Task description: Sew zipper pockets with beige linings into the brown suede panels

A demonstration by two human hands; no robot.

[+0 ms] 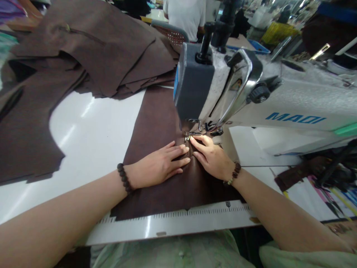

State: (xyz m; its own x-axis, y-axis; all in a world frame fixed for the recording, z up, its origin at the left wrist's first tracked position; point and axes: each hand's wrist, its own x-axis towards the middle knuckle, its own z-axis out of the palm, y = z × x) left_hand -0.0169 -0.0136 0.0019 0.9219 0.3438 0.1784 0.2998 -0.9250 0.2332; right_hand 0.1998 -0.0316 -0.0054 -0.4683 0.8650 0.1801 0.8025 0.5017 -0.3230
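Observation:
A dark brown leather-like panel (156, 199) lies flat on the white sewing table, under the needle area of a sewing machine (195, 85). My left hand (160, 165) rests palm down on the panel, fingers stretched toward a narrow seam or strip (190, 149) that runs down from the presser foot (187, 137). On the seam's other side is my right hand (213, 156), its fingers extended and pressing on the material. Its index fingertip is right beside the foot. Whether the strip is a fold or a separate piece I cannot tell.
A heap of brown cut panels (111, 48) covers the far left of the table (92, 123). A ruler scale runs along the front edge. Scissors-like tools and dark pieces (290, 175) lie at right. Behind the machine, a person in a white shirt (185, 16) sits.

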